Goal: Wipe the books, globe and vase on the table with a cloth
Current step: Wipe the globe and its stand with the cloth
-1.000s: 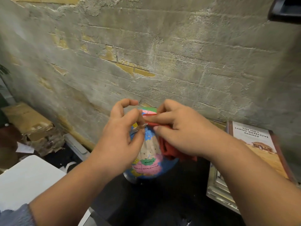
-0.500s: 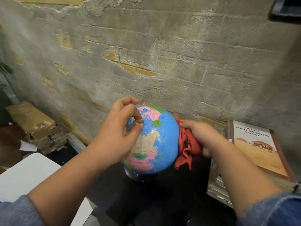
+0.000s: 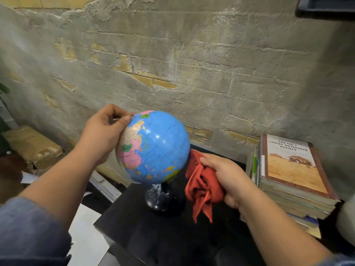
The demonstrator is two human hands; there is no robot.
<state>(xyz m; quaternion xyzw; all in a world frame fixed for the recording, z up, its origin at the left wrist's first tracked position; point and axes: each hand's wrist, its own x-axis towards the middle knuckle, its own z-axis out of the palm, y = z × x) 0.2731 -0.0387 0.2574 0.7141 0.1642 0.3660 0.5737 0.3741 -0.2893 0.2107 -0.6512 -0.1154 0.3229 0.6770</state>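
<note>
- Rough grey brick wall (image 3: 192, 64) behind a black table (image 3: 153, 237).
- The globe (image 3: 159, 146) stands on the table; the left hand (image 3: 103, 135) grips its upper left side.
- The right hand (image 3: 228, 179) clutches a red cloth (image 3: 201, 185) between globe and books (image 3: 292, 169).

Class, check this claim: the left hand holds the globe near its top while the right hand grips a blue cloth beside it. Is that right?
Not quite: the head view shows the cloth is red, not blue. Otherwise right: the left hand holds the globe near its top and the right hand grips the cloth beside it.
</note>
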